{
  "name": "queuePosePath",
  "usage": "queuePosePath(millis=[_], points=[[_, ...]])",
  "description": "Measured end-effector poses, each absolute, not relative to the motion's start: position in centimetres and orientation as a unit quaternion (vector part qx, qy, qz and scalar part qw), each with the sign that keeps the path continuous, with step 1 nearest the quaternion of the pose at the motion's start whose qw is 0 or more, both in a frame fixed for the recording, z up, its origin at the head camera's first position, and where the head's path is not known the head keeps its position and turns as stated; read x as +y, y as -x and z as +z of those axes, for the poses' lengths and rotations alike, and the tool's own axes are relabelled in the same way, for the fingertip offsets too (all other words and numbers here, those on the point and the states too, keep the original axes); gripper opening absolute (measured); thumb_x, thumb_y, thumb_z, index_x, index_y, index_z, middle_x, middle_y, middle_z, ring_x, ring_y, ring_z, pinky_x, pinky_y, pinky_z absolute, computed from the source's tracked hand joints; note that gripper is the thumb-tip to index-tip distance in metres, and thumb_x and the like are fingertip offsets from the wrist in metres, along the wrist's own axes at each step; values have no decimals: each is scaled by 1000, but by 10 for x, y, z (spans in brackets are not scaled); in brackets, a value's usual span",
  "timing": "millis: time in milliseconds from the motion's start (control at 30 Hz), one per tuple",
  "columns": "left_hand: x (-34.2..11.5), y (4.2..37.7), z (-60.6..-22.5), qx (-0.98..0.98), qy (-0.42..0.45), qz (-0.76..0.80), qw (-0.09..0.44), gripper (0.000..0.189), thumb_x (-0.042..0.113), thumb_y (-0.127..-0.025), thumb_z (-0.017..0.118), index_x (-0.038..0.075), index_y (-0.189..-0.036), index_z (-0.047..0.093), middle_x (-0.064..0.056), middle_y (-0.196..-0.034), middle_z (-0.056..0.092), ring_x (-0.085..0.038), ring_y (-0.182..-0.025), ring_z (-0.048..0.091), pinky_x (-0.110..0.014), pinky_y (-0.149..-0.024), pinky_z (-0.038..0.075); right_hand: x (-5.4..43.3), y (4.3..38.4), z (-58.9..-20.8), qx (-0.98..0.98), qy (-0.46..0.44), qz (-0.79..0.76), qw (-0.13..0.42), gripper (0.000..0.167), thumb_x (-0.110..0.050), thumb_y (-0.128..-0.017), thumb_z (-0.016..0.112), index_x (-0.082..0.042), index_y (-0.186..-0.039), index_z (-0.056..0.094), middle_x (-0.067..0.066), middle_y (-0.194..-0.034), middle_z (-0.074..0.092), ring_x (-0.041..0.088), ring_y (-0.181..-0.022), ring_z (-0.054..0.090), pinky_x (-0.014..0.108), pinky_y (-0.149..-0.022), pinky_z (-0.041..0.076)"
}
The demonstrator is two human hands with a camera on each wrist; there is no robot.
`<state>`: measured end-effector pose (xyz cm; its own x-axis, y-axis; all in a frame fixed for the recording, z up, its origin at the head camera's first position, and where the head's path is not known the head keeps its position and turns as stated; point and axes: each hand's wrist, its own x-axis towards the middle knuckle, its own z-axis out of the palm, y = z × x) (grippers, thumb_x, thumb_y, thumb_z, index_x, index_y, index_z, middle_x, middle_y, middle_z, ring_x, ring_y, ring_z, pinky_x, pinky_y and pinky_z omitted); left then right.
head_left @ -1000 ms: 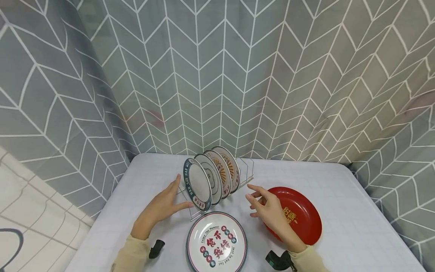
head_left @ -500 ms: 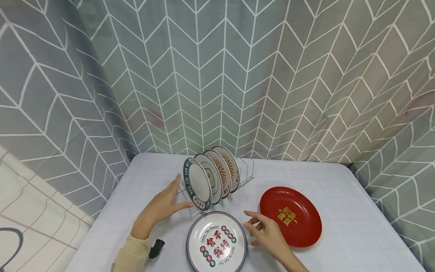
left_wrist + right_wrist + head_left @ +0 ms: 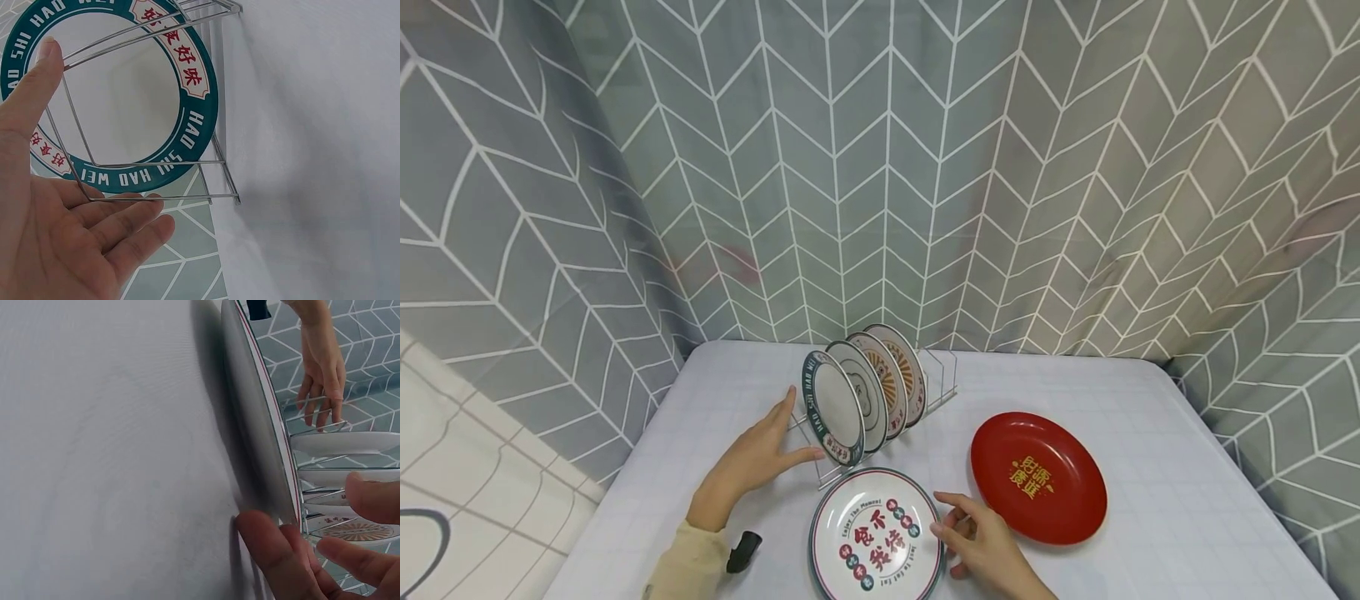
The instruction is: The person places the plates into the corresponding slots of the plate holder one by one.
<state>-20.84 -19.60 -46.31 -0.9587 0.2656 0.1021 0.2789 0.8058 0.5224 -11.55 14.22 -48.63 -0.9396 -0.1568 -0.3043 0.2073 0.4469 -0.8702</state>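
Note:
A wire dish rack (image 3: 942, 403) holds several upright plates; the nearest is a white plate with a green lettered rim (image 3: 838, 408). My left hand (image 3: 751, 458) holds the rack's left end; in the left wrist view the thumb lies at a wire corner and the fingers pass behind the lower wire. In front of the rack lies a small stack of plates, topped by a white plate with red characters (image 3: 877, 533). My right hand (image 3: 985, 546) is at that plate's right edge, fingertips right at the rim, thumb apart from it in the right wrist view.
A red oval plate (image 3: 1037, 479) with gold characters lies on the white tablecloth (image 3: 1187, 500), right of my right hand. A small black object (image 3: 744, 552) is beside my left sleeve. A grey patterned curtain (image 3: 887, 167) hangs behind the table.
My right hand has moved from over the red plate down and left to the edge of the plate stack, uncovering the gold characters. The left hand stays at the rack.

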Motion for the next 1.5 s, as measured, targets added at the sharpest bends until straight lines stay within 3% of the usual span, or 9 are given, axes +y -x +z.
queuePosePath(millis=[300,500,700,1000,1500], points=[[-195,208,-463,-950,147,-276,14,114,59,-80,72,-1,-156,12,-22,-160,21,-41,-144,30,-54,-115,33,138,118,-493,818,10,-540,199,66,-24,-86,76,4,-138,48,6,-89,54,15,-64,60,33,-53,59],[-195,208,-463,-951,142,-274,12,114,60,-80,72,0,-156,12,-22,-160,21,-42,-144,30,-54,-115,33,134,122,-495,830,12,-526,185,61,-14,-85,76,7,-135,49,5,-85,54,14,-57,60,33,-49,58],[-196,208,-464,-952,140,-272,15,114,60,-80,72,0,-156,12,-23,-159,21,-42,-144,31,-55,-115,33,133,123,-496,829,14,-528,185,57,-11,-85,75,7,-134,51,6,-85,53,16,-61,59,33,-50,58],[-196,208,-464,-951,143,-276,9,115,61,-80,70,2,-157,10,-23,-160,20,-42,-144,30,-55,-116,32,141,119,-486,785,6,-589,193,52,-13,-93,67,-3,-139,46,8,-99,60,18,-79,62,34,-63,62],[-197,209,-466,-949,147,-280,11,115,61,-79,71,-1,-156,12,-23,-160,20,-42,-144,29,-54,-116,32,140,117,-480,756,17,-625,192,54,-11,-95,63,3,-143,42,8,-96,64,19,-75,64,31,-56,59]])
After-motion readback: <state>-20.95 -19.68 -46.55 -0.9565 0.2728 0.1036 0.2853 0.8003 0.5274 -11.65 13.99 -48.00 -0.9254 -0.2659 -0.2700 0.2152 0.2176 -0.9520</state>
